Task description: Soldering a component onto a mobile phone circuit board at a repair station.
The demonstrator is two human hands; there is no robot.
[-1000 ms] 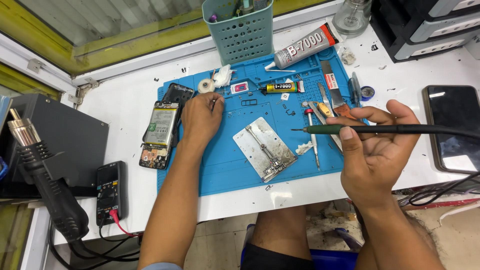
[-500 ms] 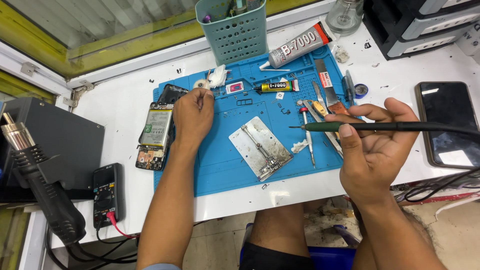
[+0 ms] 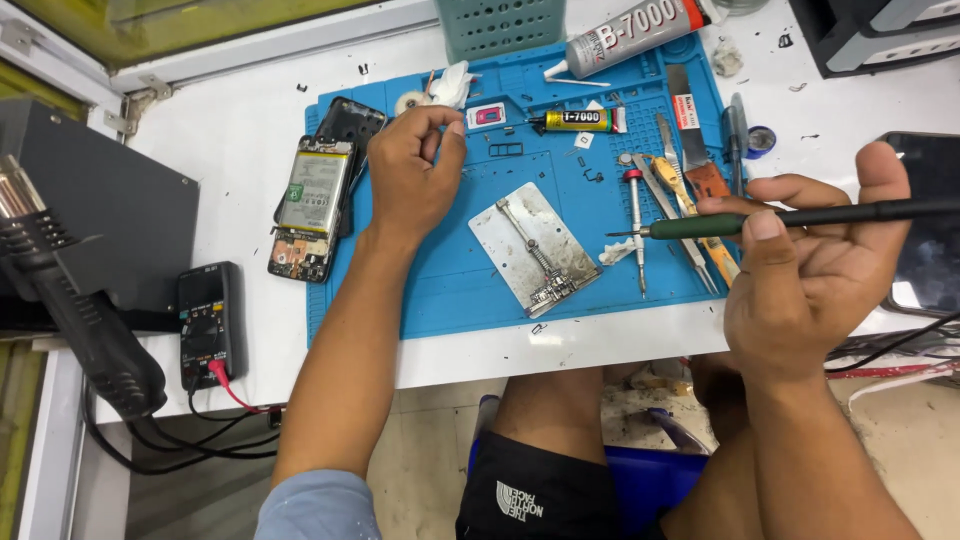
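Observation:
My right hand [image 3: 815, 270] grips a soldering iron [image 3: 790, 217] with a green handle, held level with its tip pointing left above the blue work mat [image 3: 480, 285]. My left hand [image 3: 412, 178] rests on the mat's upper left with fingers curled and pinched together near a white wad [image 3: 452, 85]; I cannot tell what, if anything, it pinches. Just left of it lies an opened phone [image 3: 310, 205] with its battery showing. A metal board holder [image 3: 535, 248] sits mid-mat between my hands.
Tweezers, a red-capped screwdriver [image 3: 636, 222], blades and two glue tubes [image 3: 632, 28] lie on the mat's right and top. A hot-air gun [image 3: 70, 300] and multimeter [image 3: 205, 320] stand at left. A dark phone [image 3: 925, 225] lies at right, a teal basket [image 3: 500, 25] at the back.
My left hand has slid a little toward the mat's top left and its fingers have curled into a pinch. The right hand holds the iron as before.

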